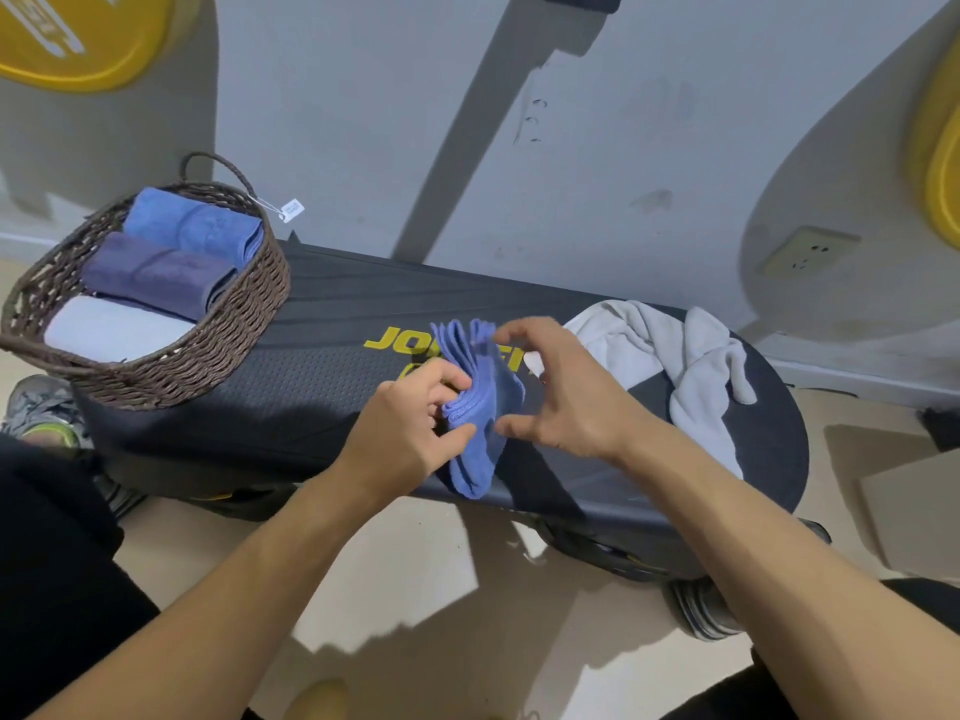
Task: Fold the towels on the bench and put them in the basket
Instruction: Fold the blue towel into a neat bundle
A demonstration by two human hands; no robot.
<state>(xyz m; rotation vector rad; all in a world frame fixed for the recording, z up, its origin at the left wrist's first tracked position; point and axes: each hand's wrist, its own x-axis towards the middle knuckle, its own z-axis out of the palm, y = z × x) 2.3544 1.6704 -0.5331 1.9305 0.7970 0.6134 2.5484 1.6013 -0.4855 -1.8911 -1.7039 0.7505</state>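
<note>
- Bench [322,366]: dark, yellow lettering; basket [244,324] on its left end w/ 3 folded towels.
- Blue towel [480,407] mid-bench, bunched in pleats.
- L hand [410,433] pinches its folds, thumb + fingers closed on cloth.
- R hand [561,397] spread open just beside it, gripping nothing.
- White towel [675,350] crumpled at right end.

A small blue towel [478,402], gathered into pleats, stands above the middle of the dark table [311,366]. A white towel [670,356] lies crumpled on the table's right end. At the left end sits a brown wicker basket [234,335] holding three folded towels side by side: blue [197,226], dark purple [156,272] and white [109,330].
</note>
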